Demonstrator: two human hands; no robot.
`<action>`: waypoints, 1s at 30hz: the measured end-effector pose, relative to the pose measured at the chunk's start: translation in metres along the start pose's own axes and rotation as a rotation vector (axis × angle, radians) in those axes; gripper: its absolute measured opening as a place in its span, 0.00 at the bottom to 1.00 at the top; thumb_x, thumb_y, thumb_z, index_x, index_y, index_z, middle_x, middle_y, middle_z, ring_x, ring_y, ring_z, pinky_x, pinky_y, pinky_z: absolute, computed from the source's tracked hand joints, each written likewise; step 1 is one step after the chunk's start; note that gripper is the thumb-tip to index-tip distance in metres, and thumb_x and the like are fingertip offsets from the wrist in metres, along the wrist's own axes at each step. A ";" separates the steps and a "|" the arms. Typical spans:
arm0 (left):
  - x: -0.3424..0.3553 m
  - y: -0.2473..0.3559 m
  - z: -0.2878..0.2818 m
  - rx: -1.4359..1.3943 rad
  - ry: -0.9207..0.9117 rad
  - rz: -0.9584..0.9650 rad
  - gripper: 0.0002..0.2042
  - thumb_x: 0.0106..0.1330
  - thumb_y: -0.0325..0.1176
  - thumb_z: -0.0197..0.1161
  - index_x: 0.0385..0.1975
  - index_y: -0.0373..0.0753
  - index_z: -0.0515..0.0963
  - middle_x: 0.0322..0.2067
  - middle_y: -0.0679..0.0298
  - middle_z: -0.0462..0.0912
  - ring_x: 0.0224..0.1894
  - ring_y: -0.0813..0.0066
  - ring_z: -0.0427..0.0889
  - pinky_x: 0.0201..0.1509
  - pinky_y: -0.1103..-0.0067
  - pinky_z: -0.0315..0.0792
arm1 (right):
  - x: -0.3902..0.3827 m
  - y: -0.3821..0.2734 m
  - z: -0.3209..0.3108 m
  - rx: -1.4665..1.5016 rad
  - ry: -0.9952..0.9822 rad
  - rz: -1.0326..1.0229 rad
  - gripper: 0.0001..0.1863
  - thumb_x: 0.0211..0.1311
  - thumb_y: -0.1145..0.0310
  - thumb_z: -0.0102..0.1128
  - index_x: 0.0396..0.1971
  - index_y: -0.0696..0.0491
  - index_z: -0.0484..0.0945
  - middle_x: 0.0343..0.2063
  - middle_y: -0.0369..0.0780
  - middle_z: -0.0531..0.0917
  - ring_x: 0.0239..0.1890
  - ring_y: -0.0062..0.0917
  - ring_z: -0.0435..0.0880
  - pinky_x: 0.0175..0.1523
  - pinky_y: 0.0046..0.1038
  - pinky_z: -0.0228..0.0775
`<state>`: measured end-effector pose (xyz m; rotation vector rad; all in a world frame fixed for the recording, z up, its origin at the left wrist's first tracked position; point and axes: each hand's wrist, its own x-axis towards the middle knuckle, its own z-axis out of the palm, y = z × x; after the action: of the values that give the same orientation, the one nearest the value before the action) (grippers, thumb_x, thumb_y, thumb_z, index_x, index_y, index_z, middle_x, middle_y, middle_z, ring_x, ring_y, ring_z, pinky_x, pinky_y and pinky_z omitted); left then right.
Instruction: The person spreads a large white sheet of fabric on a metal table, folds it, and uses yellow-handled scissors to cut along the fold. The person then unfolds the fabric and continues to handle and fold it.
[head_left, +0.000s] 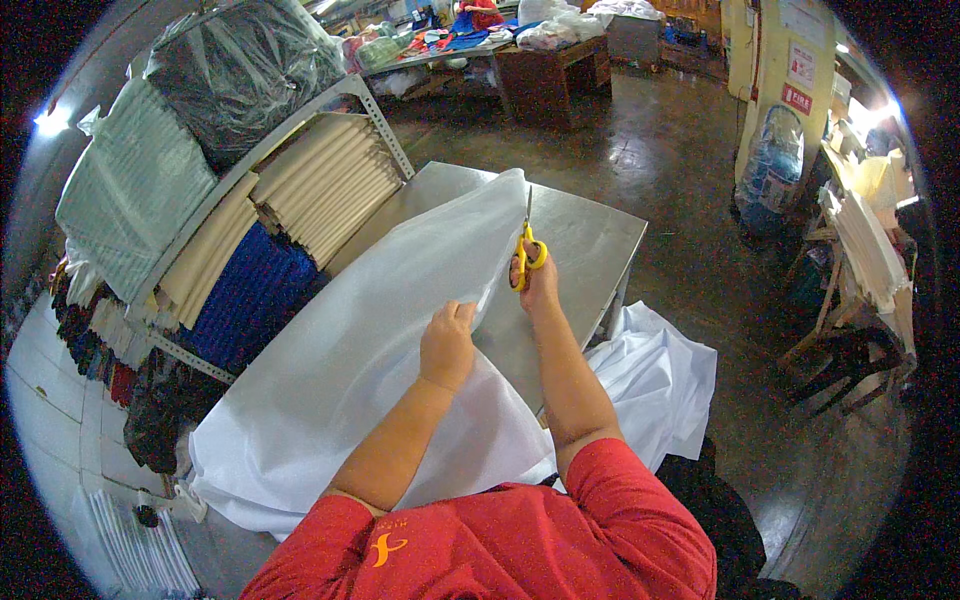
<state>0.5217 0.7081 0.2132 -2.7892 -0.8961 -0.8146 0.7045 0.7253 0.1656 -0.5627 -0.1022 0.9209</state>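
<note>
A large sheet of thin white fabric [330,340] covers the left part of a metal table [590,235] and hangs over its near edge. My left hand [448,345] is closed on the fabric's right edge, the fingers pinched together. In my right hand [538,280] is a pair of scissors [527,250] with yellow handles, fingers in the loops. Its blades point away from me, right beside the fabric's far right edge. Whether the blades touch the cloth, I cannot tell.
Left of the table, a metal rack [375,115] holds folded beige cloth [330,165] and blue cloth [250,290]. White cloth [650,380] hangs at the table's right side. A pillar [755,110] and a wooden stand [850,300] with pale sheets are farther right.
</note>
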 end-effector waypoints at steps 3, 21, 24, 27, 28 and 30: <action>0.005 -0.001 0.004 -0.083 0.026 -0.007 0.12 0.50 0.28 0.54 0.36 0.40 0.70 0.30 0.58 0.75 0.33 0.57 0.74 0.36 0.69 0.70 | -0.005 0.000 0.004 -0.047 -0.131 -0.060 0.10 0.54 0.63 0.54 0.23 0.52 0.66 0.12 0.33 0.70 0.10 0.15 0.66 0.13 0.16 0.59; 0.023 0.009 0.004 -0.048 -0.121 -0.098 0.13 0.56 0.30 0.50 0.42 0.39 0.68 0.30 0.54 0.77 0.32 0.55 0.77 0.34 0.64 0.71 | -0.015 -0.005 0.002 -0.034 -0.204 -0.154 0.13 0.54 0.63 0.56 0.33 0.54 0.65 0.15 0.35 0.71 0.12 0.18 0.68 0.13 0.19 0.60; 0.021 0.018 0.001 -0.028 -0.177 -0.106 0.13 0.56 0.29 0.49 0.41 0.40 0.66 0.28 0.54 0.77 0.31 0.54 0.77 0.34 0.63 0.70 | -0.013 -0.006 0.007 -0.047 -0.155 -0.141 0.12 0.54 0.64 0.56 0.32 0.54 0.66 0.15 0.35 0.70 0.11 0.18 0.68 0.13 0.19 0.60; 0.019 0.024 -0.003 0.031 -0.200 -0.104 0.13 0.55 0.28 0.49 0.41 0.40 0.65 0.26 0.54 0.76 0.30 0.54 0.77 0.34 0.63 0.71 | -0.011 -0.004 0.011 -0.083 -0.161 -0.136 0.12 0.53 0.63 0.56 0.31 0.54 0.67 0.15 0.35 0.71 0.11 0.18 0.68 0.13 0.19 0.60; 0.019 0.024 -0.003 0.010 -0.219 -0.108 0.12 0.55 0.28 0.49 0.41 0.40 0.65 0.26 0.54 0.76 0.30 0.54 0.77 0.33 0.63 0.71 | -0.009 -0.003 0.011 -0.082 -0.162 -0.147 0.13 0.53 0.63 0.56 0.31 0.55 0.67 0.15 0.35 0.71 0.11 0.18 0.68 0.13 0.19 0.60; 0.018 0.024 -0.003 0.011 -0.212 -0.111 0.12 0.55 0.29 0.50 0.40 0.40 0.65 0.26 0.54 0.76 0.29 0.54 0.77 0.33 0.63 0.71 | -0.007 -0.002 0.011 -0.103 -0.168 -0.188 0.13 0.53 0.62 0.56 0.31 0.55 0.67 0.15 0.35 0.71 0.11 0.18 0.68 0.13 0.19 0.60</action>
<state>0.5462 0.6973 0.2263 -2.8776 -1.0930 -0.5307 0.6978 0.7234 0.1769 -0.5602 -0.3498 0.7813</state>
